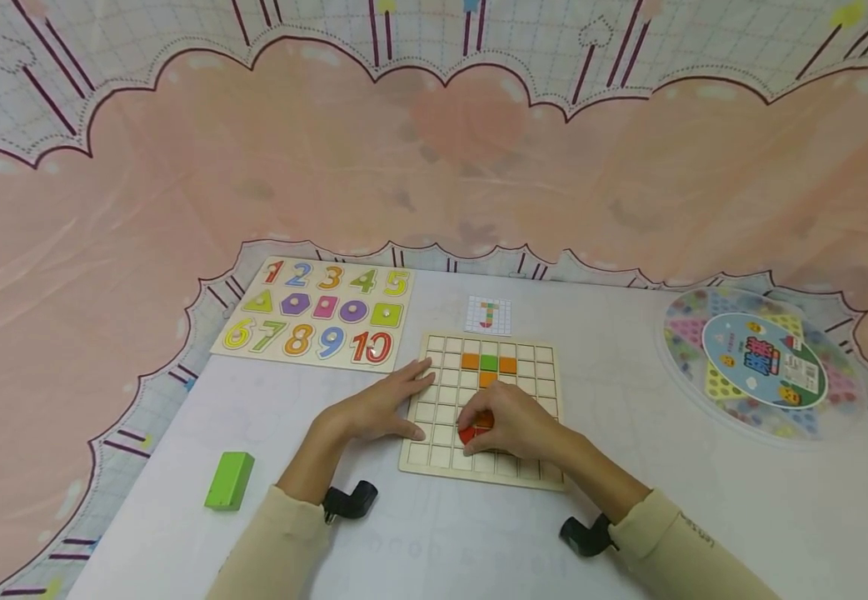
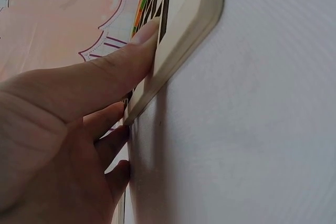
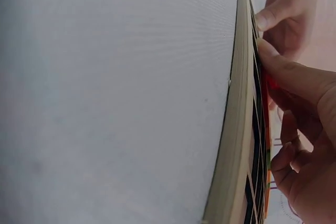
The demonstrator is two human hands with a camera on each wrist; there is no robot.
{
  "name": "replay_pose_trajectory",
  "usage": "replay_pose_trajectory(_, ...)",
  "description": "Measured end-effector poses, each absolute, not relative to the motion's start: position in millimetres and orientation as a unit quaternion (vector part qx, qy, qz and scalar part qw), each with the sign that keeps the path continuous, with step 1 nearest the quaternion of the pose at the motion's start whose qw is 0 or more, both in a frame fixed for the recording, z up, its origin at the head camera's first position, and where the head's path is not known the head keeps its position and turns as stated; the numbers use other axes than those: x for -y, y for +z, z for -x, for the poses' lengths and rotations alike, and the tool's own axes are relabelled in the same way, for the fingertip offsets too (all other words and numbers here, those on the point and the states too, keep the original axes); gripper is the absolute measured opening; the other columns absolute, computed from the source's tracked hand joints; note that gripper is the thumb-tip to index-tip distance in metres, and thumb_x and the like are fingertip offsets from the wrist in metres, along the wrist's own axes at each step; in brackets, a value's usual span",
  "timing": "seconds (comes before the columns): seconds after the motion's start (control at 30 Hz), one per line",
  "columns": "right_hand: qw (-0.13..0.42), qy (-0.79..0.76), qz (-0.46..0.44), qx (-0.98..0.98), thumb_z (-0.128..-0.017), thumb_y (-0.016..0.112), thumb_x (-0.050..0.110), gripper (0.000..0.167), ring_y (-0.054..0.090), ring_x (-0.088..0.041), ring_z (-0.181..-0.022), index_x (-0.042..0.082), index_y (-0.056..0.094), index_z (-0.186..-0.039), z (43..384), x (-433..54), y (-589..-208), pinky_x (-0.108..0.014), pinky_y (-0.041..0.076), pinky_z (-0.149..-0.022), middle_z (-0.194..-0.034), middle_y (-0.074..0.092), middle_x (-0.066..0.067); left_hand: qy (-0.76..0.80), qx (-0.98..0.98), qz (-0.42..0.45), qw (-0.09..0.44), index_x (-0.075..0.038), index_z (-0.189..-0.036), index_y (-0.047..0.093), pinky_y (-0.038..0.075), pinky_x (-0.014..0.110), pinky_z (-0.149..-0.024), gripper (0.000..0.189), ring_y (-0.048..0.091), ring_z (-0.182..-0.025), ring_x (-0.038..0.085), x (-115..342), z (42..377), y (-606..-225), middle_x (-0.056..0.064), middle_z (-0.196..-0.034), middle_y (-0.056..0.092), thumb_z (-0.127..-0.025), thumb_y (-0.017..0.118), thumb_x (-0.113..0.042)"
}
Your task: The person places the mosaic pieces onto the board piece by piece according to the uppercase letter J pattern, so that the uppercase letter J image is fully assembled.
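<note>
A wooden grid board (image 1: 419, 454) lies on the white table with orange and green square tiles (image 1: 489, 362) set in its upper cells. My right hand (image 1: 520, 421) is over the board's lower middle, thumb and fingertips pinching a red tile (image 1: 466, 435) with a rounded edge, low at the grid. Another red tile and an orange one show partly beneath that hand. My left hand (image 1: 374, 406) rests along the board's left side with spread fingers. In the left wrist view, its thumb (image 2: 113, 72) presses on the top near the corner, fingertips by the edge.
Behind the board lies a small pattern card (image 1: 489, 315) printed with a J shape. A number and shape puzzle board (image 1: 310, 312) is at the back left. Nearer on the left stands a green block (image 1: 229, 481). A round, clear-edged packaged board (image 1: 764, 362) occupies the right.
</note>
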State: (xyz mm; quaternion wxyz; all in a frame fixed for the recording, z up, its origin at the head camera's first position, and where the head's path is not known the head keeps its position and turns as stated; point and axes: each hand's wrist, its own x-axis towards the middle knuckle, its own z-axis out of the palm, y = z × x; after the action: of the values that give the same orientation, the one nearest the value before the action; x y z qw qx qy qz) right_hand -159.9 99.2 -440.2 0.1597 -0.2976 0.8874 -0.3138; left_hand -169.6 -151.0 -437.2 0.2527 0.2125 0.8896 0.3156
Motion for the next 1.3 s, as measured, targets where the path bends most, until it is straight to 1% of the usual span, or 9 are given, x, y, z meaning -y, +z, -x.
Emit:
replay_pose_trajectory(0.13,0.155,-0.311,0.297,-0.889,-0.076,0.09,0.029,0.017,0.057,-0.007,-0.093,0.026,0.08,-0.089,159.0,-100.2,-441.4,-0.03,0.049,-0.088,-0.096,0.075,0.015,0.315,-0.89,-0.213,0.251,-0.009,-0.16,0.033,0.016,0.053,-0.132,0.089,0.008,-0.163,0.029,151.0,169.8,-437.6,0.004,-0.175,0.013,-0.086,0.081,-0.021)
replay_pose_trajectory(0.3,0.155,-0.317,0.307,-0.884,-0.08,0.087,0.028,0.012,0.057,-0.005,-0.091,0.028,0.081,-0.09,158.9,-102.0,-442.3,-0.027,0.047,-0.086,-0.093,0.076,0.017,0.315,-0.89,-0.212,0.253,-0.009,-0.16,0.033,0.016,0.053,-0.132,0.089,0.008,-0.163,0.03,151.2,169.4,-438.2,0.004,-0.175,0.013,-0.087,0.081,-0.021)
replay_pose_trajectory(0.53,0.147,-0.315,0.329,-0.878,-0.084,0.084,0.026,0.009,0.06,-0.005,-0.098,0.027,0.082,-0.093,160.1,-105.1,-442.9,-0.03,0.048,-0.091,-0.097,0.076,0.018,0.317,-0.889,-0.214,0.253,-0.009,-0.16,0.032,0.015,0.053,-0.132,0.089,0.006,-0.163,0.03,151.1,169.3,-438.8,0.004,-0.175,0.012,-0.087,0.08,-0.021)
replay_pose_trajectory(0.6,0.148,-0.314,0.331,-0.877,-0.085,0.083,0.026,0.009,0.06,-0.006,-0.099,0.027,0.083,-0.094,160.2,-106.6,-443.9,-0.03,0.049,-0.091,-0.098,0.076,0.017,0.311,-0.89,-0.214,0.254,-0.011,-0.161,0.031,0.015,0.052,-0.132,0.089,0.006,-0.163,0.028,151.0,169.6,-438.9,0.002,-0.175,0.011,-0.087,0.08,-0.022)
replay_pose_trajectory(0.8,0.146,-0.316,0.321,-0.881,-0.084,0.084,0.027,0.011,0.057,-0.006,-0.094,0.024,0.083,-0.095,159.0,-108.9,-445.6,-0.026,0.049,-0.086,-0.096,0.074,0.015,0.311,-0.891,-0.215,0.253,-0.011,-0.161,0.031,0.015,0.053,-0.132,0.089,0.006,-0.163,0.029,150.9,169.7,-438.0,0.003,-0.175,0.011,-0.088,0.08,-0.022)
replay_pose_trajectory(1.03,0.14,-0.305,0.303,-0.892,-0.084,0.084,0.033,0.009,0.055,-0.004,-0.091,0.029,0.082,-0.092,156.1,-105.1,-443.6,-0.025,0.048,-0.084,-0.093,0.073,0.019,0.315,-0.89,-0.211,0.254,-0.01,-0.16,0.032,0.015,0.054,-0.132,0.088,0.007,-0.163,0.03,150.6,168.9,-436.7,0.003,-0.175,0.011,-0.087,0.08,-0.021)
replay_pose_trajectory(1.3,0.135,-0.293,0.281,-0.904,-0.085,0.083,0.033,0.005,0.054,-0.004,-0.089,0.031,0.08,-0.089,154.6,-106.0,-444.2,-0.025,0.049,-0.084,-0.09,0.071,0.021,0.314,-0.89,-0.21,0.255,-0.01,-0.161,0.031,0.015,0.053,-0.132,0.088,0.007,-0.163,0.029,150.7,169.0,-436.5,0.003,-0.175,0.011,-0.088,0.08,-0.021)
